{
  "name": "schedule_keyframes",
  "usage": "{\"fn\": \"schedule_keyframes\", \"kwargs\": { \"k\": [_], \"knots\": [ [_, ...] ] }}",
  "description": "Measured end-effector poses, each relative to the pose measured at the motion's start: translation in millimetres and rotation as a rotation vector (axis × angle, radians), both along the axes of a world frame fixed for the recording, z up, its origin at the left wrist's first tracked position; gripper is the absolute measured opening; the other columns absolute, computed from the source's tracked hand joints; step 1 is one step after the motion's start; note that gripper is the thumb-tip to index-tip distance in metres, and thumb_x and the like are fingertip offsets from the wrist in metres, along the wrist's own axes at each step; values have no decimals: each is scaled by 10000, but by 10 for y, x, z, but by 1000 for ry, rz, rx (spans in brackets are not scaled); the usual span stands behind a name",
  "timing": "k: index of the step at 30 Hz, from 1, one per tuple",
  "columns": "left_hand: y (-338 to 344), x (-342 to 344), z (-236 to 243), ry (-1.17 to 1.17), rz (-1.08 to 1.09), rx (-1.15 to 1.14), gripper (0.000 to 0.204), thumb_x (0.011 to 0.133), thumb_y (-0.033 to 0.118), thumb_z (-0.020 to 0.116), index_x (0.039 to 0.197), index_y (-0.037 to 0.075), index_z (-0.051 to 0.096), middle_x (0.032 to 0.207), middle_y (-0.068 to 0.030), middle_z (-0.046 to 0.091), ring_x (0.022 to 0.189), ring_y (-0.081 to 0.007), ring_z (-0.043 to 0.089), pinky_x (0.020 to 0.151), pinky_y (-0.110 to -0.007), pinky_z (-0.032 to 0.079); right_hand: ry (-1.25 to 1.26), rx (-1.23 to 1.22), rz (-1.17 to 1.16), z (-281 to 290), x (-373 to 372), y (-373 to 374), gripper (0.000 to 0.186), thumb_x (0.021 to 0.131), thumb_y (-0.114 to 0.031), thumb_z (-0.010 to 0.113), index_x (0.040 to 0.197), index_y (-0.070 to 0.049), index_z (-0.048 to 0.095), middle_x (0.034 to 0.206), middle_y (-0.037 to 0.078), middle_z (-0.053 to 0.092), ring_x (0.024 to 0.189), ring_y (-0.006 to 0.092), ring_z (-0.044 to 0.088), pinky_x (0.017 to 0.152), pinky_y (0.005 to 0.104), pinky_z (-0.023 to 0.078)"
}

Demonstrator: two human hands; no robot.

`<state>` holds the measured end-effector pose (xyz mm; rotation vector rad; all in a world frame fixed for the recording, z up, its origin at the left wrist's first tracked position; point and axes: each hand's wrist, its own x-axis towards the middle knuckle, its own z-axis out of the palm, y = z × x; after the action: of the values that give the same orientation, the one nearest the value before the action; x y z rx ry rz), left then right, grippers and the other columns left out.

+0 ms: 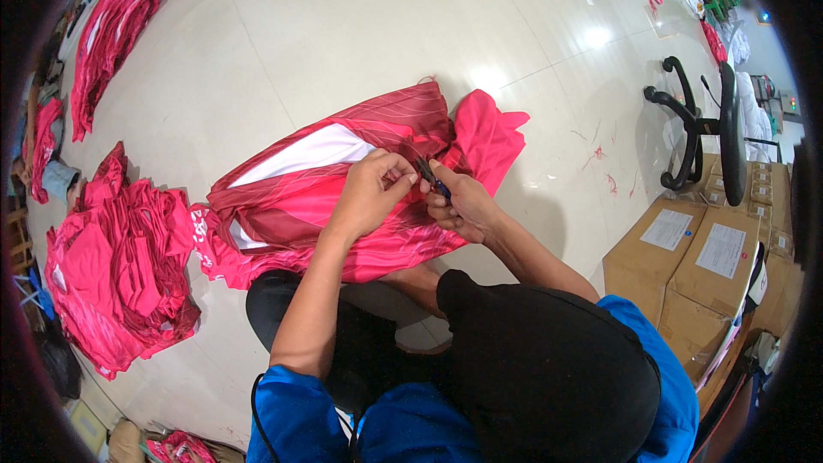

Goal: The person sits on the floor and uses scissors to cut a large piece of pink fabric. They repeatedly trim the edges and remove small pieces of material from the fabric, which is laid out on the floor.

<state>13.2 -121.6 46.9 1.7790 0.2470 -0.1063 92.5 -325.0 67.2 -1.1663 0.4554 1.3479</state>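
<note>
Pink and dark red garment (290, 197) with a white panel lies spread over the floor and my lap area, below both hands. My left hand (375, 191) is above its middle, thumb and fingertips pinched together; whatever is between them is too small to make out. Close beside it on the right, my right hand (465, 203) is wrapped round small thread snips (440, 188) with dark blades and a blue part. The snips' blades point up and left toward the left fingertips, over the dark red cloth.
To the left lies a heaped pile of pink garments (129, 270), with another long stack (120, 39) at the far left. On the right are cardboard boxes (656, 236) and a tipped black chair (699, 126). Red thread scraps (598, 153) litter the tiled floor (377, 26).
</note>
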Motion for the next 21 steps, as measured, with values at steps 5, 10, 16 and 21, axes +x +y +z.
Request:
{"fn": "schedule_keyframes", "kwargs": {
  "k": [5, 10, 16, 21],
  "knots": [
    [7, 9, 30, -10, 7, 7, 134, 985, 99, 785, 998, -26, 739, 928, -112, 643, 831, -211, 648, 767, -359, 536, -7, -15, 9, 10, -10, -2, 472, 1183, -542, 460, 1047, -115, 611, 730, -80, 439, 533, 45, 320, 466, 253, 247],
    [18, 4, 34, -10, -3, 10, 134, 981, 102, 784, 994, -24, 740, 913, -113, 639, 825, -220, 641, 767, -363, 531, 31, 12, -8, -16, -7, -25, 479, 1181, -545, 455, 1058, -111, 617, 729, -79, 438, 532, 48, 317, 468, 256, 249],
    [48, 4, 26, -9, -2, 32, 123, 977, 98, 778, 988, -18, 742, 905, -114, 647, 841, -227, 647, 781, -363, 533, -2, -19, 8, 32, -12, -39, 487, 1182, -550, 451, 1052, -112, 621, 727, -78, 446, 525, 45, 314, 454, 255, 241],
    [75, 3, 21, -22, 4, 50, 108, 973, 94, 776, 991, -9, 748, 913, -118, 670, 869, -238, 659, 801, -370, 538, -20, -40, 27, 64, -10, -45, 468, 1180, -541, 468, 1044, -119, 619, 724, -81, 440, 527, 51, 314, 463, 254, 251]
  ]
}}
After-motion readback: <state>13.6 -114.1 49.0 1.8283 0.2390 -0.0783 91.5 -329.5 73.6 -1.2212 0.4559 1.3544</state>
